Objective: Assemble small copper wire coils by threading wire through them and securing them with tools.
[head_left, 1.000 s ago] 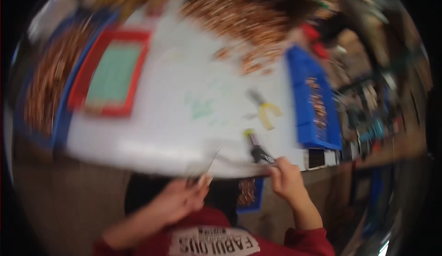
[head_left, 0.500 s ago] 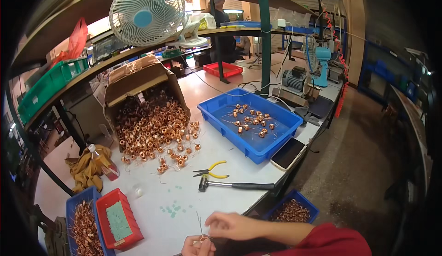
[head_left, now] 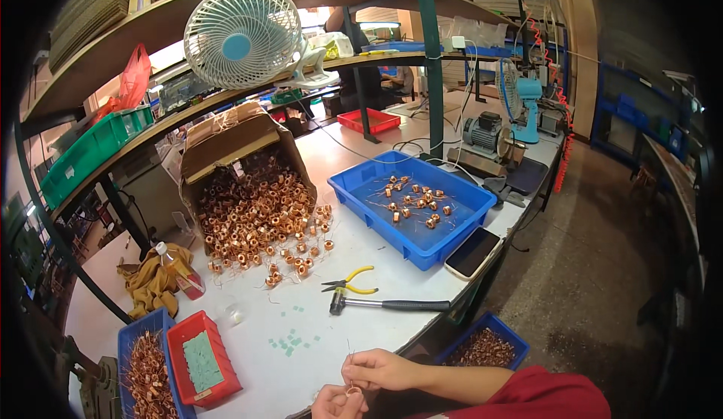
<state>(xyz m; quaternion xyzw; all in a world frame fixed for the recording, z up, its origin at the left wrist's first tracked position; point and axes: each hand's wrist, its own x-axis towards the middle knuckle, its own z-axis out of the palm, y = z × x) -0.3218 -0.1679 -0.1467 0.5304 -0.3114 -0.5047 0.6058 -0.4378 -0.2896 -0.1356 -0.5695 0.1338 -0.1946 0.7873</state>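
At the table's front edge, my left hand pinches a small copper wire coil between thumb and fingers. My right hand is just above it, its fingertips closed on the coil's upright wire lead. Further in on the white tabletop lie several small pale green paper pieces. Yellow-handled pliers and a black-handled hammer rest beyond my right hand.
A tipped cardboard box spills many copper coils. Blue tray with coils, phone at right. Red bin of green pieces and blue bin at left. Lower blue bin stands beside the table. Bottle behind.
My right hand has come down and closed on the coil's wire lead; before, its fingers were raised beside it. The view has shifted slightly.
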